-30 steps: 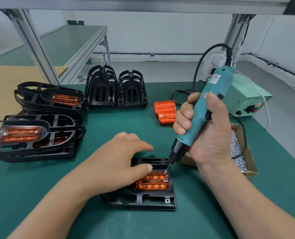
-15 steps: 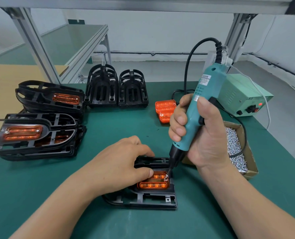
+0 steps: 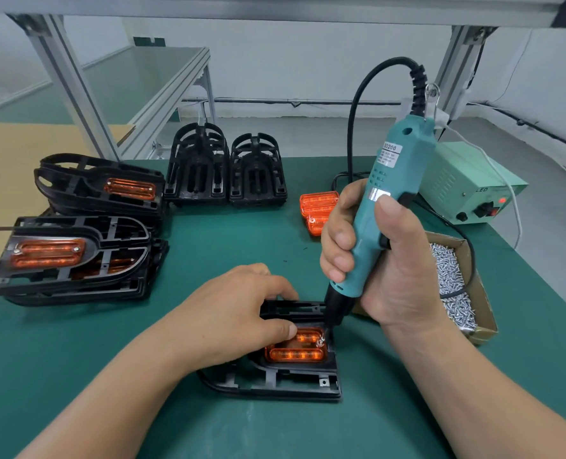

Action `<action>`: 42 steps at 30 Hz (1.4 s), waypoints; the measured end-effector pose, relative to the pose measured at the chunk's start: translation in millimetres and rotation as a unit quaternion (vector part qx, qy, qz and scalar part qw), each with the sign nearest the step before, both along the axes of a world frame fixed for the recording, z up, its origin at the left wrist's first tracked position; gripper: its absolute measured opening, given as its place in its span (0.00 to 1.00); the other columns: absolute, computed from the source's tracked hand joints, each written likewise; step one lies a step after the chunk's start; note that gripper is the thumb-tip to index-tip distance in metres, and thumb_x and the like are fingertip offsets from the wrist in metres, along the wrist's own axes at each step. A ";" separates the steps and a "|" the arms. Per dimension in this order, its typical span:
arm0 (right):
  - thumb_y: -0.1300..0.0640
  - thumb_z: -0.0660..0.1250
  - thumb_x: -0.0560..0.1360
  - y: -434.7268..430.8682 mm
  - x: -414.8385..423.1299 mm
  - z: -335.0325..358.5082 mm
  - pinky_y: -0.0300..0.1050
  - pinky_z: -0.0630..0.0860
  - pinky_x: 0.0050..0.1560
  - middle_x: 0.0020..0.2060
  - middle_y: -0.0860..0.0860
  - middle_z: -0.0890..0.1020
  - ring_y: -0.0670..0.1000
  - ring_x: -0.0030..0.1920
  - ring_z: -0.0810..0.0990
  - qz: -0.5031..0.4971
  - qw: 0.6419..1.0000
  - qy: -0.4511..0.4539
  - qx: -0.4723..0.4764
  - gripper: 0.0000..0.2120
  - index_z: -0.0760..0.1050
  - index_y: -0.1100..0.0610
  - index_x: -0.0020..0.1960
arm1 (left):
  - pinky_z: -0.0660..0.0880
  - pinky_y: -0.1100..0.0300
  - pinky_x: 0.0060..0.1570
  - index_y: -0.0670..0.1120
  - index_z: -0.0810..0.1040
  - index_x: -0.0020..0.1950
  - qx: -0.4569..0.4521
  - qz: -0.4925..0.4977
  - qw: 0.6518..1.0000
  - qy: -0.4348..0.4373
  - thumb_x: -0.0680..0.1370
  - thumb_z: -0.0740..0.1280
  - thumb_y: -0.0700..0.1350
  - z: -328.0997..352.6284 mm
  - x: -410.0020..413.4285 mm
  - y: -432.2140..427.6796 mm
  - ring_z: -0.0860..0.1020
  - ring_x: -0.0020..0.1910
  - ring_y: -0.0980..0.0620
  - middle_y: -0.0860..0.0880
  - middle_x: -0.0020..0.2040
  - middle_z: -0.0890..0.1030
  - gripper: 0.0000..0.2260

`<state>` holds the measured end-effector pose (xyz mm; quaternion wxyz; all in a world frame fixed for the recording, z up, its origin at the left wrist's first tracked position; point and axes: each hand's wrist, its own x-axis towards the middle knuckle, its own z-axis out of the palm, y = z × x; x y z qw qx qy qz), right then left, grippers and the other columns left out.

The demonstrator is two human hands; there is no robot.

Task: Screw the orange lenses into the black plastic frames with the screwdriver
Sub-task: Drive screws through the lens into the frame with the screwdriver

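Finished stacks (image 3: 76, 256) lie at your left. Your left hand (image 3: 241, 313) holds the frame (image 3: 275, 382) on the mat (image 3: 76, 359), fingers curled over its far edge, thumb on the lens (image 3: 294, 354). Your right hand (image 3: 391, 266) grips the screwdriver (image 3: 387, 193), bit at the lens's right corner. A box (image 3: 483, 326) of screws sits beyond.

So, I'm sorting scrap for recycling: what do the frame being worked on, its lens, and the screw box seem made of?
Frame: moulded black plastic, matt to semi-gloss, by its thin ribs. Lens: translucent orange plastic, glossy; ridges inside glow through. Box: plain brown cardboard, raw folded edges; the screws in it look like bright plated metal, probably steel.
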<state>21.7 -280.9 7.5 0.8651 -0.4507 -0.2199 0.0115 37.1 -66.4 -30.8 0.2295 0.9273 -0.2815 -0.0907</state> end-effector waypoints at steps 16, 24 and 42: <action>0.35 0.74 0.76 14.1 -6.2 -3.4 0.43 0.74 0.34 0.38 0.52 0.75 0.50 0.30 0.73 0.001 0.995 -0.057 -0.078 0.27 0.73 0.56 0.59 | 0.76 0.52 0.60 0.65 0.78 0.61 -0.011 0.012 1.000 0.019 0.74 0.74 0.64 -0.2 0.9 -2.0 0.74 0.56 0.65 0.60 0.51 0.76 0.17; 0.37 0.76 0.75 18.5 -4.9 -6.5 0.40 0.72 0.31 0.35 0.52 0.74 0.48 0.28 0.72 0.048 0.996 -0.054 -0.052 0.25 0.74 0.56 0.55 | 0.76 0.50 0.61 0.64 0.78 0.60 -0.017 0.012 0.999 0.039 0.73 0.73 0.64 0.7 1.4 -3.5 0.76 0.59 0.62 0.59 0.54 0.78 0.18; 0.47 0.78 0.72 3.4 -1.7 9.9 0.43 0.72 0.28 0.31 0.55 0.73 0.51 0.24 0.68 0.053 0.993 -0.099 -0.025 0.25 0.76 0.64 0.57 | 0.76 0.51 0.59 0.66 0.77 0.60 0.000 -0.002 0.999 0.032 0.73 0.74 0.64 -0.5 2.8 -3.6 0.75 0.54 0.62 0.59 0.49 0.76 0.17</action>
